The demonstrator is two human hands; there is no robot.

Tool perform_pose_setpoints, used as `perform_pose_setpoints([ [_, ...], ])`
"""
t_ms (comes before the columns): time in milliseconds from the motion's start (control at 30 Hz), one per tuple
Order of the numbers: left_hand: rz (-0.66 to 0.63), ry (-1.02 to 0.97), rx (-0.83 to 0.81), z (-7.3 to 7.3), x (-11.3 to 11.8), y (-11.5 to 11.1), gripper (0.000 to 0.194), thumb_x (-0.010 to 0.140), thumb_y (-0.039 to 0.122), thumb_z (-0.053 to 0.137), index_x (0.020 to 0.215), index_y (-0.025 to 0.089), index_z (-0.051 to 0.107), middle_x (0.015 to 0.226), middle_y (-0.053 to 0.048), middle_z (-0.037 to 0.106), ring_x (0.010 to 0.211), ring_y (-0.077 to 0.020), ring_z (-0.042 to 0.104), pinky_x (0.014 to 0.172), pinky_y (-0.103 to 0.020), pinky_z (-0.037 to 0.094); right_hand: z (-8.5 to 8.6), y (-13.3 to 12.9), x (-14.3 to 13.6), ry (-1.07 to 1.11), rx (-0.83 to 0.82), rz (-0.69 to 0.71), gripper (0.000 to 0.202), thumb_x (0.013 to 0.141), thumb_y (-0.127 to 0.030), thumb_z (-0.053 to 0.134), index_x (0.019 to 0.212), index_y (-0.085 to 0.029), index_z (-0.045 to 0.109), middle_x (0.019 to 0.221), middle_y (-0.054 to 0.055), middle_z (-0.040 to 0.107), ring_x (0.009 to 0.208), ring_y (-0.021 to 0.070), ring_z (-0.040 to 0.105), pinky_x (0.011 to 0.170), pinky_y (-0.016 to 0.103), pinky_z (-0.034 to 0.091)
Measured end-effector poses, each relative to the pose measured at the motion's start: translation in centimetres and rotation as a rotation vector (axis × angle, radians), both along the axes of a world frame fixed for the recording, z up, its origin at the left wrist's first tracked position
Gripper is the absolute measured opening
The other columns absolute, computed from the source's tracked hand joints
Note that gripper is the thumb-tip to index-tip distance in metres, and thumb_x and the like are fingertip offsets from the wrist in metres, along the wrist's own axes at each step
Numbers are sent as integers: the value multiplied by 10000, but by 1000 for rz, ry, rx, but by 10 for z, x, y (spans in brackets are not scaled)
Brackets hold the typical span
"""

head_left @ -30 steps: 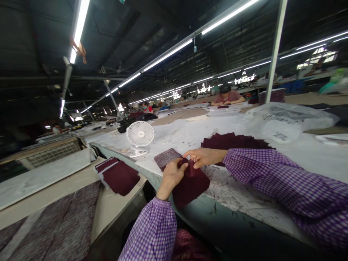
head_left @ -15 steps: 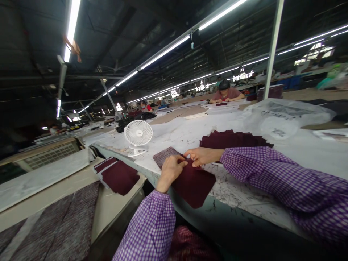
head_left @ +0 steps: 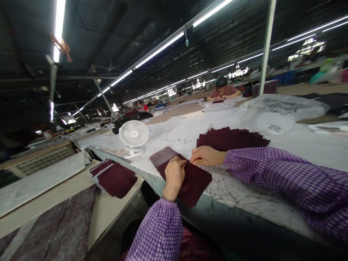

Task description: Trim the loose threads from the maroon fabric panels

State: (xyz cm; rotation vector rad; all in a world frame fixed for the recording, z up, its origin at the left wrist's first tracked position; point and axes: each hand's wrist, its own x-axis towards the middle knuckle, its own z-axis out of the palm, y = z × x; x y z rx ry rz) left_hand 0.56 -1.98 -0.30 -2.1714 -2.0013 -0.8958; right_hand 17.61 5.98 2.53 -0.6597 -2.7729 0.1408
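Observation:
A maroon fabric piece (head_left: 195,185) lies at the table's front edge, its near corner hanging over. A speckled grey-maroon panel (head_left: 162,156) shows at its far left end, partly covered by it. My left hand (head_left: 174,175) is closed on the maroon fabric, thumb and fingertips pinching near its upper edge. Just to the right, my right hand (head_left: 208,156) pinches the same edge, fingertips close to the left ones. Whether anything small is between the fingertips is hidden. Behind my right hand, a fanned stack of maroon pieces (head_left: 231,138) rests on the white-covered table.
A small white fan (head_left: 133,134) stands left of my hands. Lower left, a side table (head_left: 108,210) holds more maroon pieces (head_left: 116,179) and speckled panels (head_left: 62,221). A clear plastic bag (head_left: 282,108) lies back right, near a metal post (head_left: 268,47). A co-worker (head_left: 223,90) leans over the far table.
My right hand has drawn slightly back to the right and its fingers have come together in a pinch. My left hand has turned more upright on the fabric. The view has shifted slightly.

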Motion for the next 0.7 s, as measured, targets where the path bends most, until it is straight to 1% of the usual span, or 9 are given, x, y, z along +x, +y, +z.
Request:
perform_pose_setpoints([
  [167,-21,152,26,0,3,-1,289,870,157,447,889,226,727,860,-45,645,820,-179,580,685,-266,421,2,0,-2,-6,-4,12,218,820,-222,541,917,-188,733,836,43,648,757,155,581,660,242,366],
  [333,-37,317,-6,7,6,0,288,877,152,433,867,215,714,898,-53,641,850,-176,570,698,-259,414,3,1,-4,7,17,-10,208,808,-210,542,900,-193,728,840,44,659,748,151,584,663,234,371],
  [500,-15,331,-65,15,7,7,289,886,169,424,894,227,707,922,-40,647,852,-170,588,693,-259,422,2,4,-7,130,58,-4,258,844,-188,472,983,-205,689,858,40,684,787,170,592,686,246,378],
  [700,-18,323,-72,12,8,9,282,874,137,429,904,214,699,963,-57,650,899,-185,589,733,-274,429,-1,2,-8,129,35,-13,280,844,-173,453,1018,-230,665,852,24,687,806,176,590,694,245,377],
])
